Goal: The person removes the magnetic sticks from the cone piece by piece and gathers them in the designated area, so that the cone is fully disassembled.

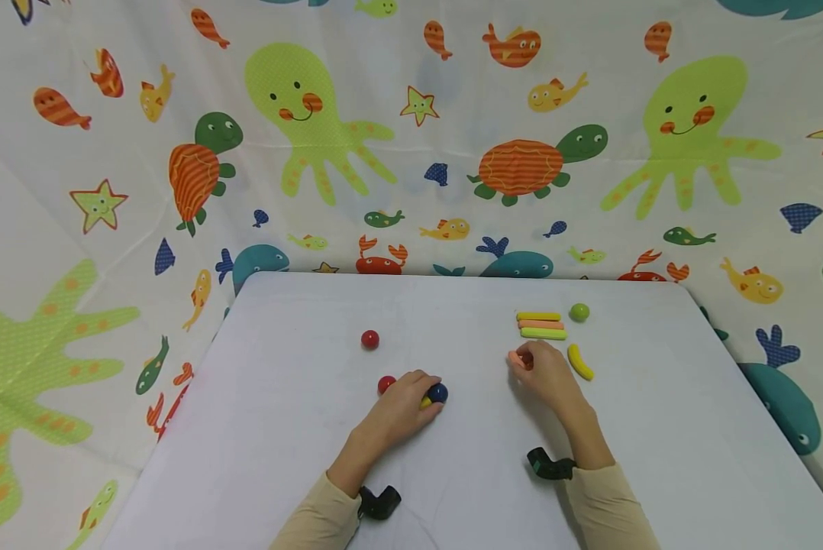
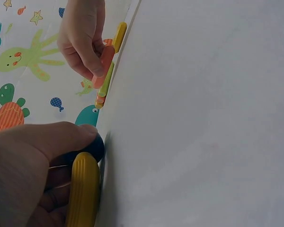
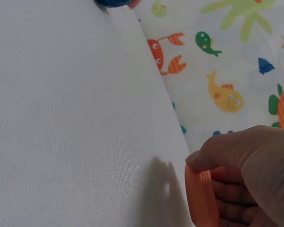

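Low over the table's middle, my left hand [image 1: 403, 405] holds a dark blue ball [image 1: 438, 393] between thumb and fingers. A ribbed yellow stick [image 2: 84, 189], like modelling clay, lies under that hand beside the ball, mostly covered in the head view. One red ball [image 1: 385, 383] sits by the left knuckles, partly hidden; another red ball [image 1: 370, 340] lies farther back. To the right, my right hand [image 1: 549, 374] pinches a ribbed orange clay stick [image 3: 200, 196] above the table, its shadow falling below. A curved yellow clay stick [image 1: 579, 362] lies just right of this hand.
Behind the right hand lie a yellow stick [image 1: 538, 315], an orange stick [image 1: 541, 325] and a yellow-green stick [image 1: 543, 334], side by side. A green ball [image 1: 579, 312] is next to them. A sea-animal curtain [image 1: 398, 153] hangs behind the white table [image 1: 281, 428].
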The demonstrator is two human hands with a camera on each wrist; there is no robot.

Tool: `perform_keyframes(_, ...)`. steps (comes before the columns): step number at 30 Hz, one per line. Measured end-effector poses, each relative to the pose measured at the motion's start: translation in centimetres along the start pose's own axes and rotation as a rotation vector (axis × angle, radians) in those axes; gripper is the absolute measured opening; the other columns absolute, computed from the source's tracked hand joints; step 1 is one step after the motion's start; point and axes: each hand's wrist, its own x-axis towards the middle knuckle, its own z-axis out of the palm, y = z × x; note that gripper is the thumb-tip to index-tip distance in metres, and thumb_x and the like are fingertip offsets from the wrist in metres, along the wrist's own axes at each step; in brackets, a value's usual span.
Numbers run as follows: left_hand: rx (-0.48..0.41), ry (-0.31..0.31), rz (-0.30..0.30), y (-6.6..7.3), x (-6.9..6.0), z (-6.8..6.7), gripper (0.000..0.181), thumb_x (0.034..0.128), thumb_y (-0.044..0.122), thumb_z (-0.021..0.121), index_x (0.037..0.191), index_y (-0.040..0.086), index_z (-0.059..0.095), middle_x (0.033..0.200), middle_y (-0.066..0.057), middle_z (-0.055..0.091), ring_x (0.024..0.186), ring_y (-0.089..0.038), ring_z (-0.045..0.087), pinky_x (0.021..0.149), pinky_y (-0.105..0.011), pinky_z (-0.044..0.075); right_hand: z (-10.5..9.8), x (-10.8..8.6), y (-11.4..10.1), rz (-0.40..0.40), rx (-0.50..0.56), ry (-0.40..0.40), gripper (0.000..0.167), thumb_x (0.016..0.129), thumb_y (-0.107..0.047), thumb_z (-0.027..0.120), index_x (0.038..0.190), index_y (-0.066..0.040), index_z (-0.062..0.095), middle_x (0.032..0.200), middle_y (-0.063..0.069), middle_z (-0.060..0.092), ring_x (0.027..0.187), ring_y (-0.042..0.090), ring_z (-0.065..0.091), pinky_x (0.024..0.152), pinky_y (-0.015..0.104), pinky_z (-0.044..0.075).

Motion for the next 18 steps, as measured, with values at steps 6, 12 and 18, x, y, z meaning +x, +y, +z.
perform_keyframes(6, -0.005, -0.004, -0.004, 0.0, 0.0, -0.1, 0.042, 0.0935, 0.03, 0.07, 0.128, 0.007, 0.065, 0.117, -0.006, 0.069, 0.109, -0.019, 0.065, 0.096, -0.033, 0.056, -0.4, 0.0, 0.4, 0.042, 0.003, -0.004, 0.032, 0.095, -0.024, 0.066, 0.113, 0.002, 0.066, 0.1, 0.013, 0.063, 0.089, 0.024, 0.056, 0.081, 0.038, 0.055)
perform_keyframes(12, -0.003, -0.005, -0.009, 0.0, 0.0, 0.0, 0.042, 0.0943, 0.031, 0.07, 0.129, 0.008, 0.065, 0.118, -0.006, 0.068, 0.11, -0.019, 0.064, 0.097, -0.033, 0.055, -0.5, 0.0, 0.7, 0.045, 0.008, -0.008, 0.031, 0.094, -0.023, 0.066, 0.112, 0.004, 0.067, 0.098, 0.014, 0.064, 0.088, 0.025, 0.056, 0.081, 0.039, 0.055)
perform_keyframes(18, 0.004, 0.0, -0.003, 0.0, 0.0, 0.0, 0.042, 0.0944, 0.031, 0.069, 0.129, 0.008, 0.065, 0.118, -0.006, 0.068, 0.109, -0.018, 0.064, 0.096, -0.033, 0.056, -0.5, 0.1, 1.1, 0.025, 0.001, 0.0, 0.029, 0.093, -0.019, 0.068, 0.109, 0.005, 0.067, 0.095, 0.014, 0.065, 0.085, 0.023, 0.057, 0.079, 0.038, 0.054)
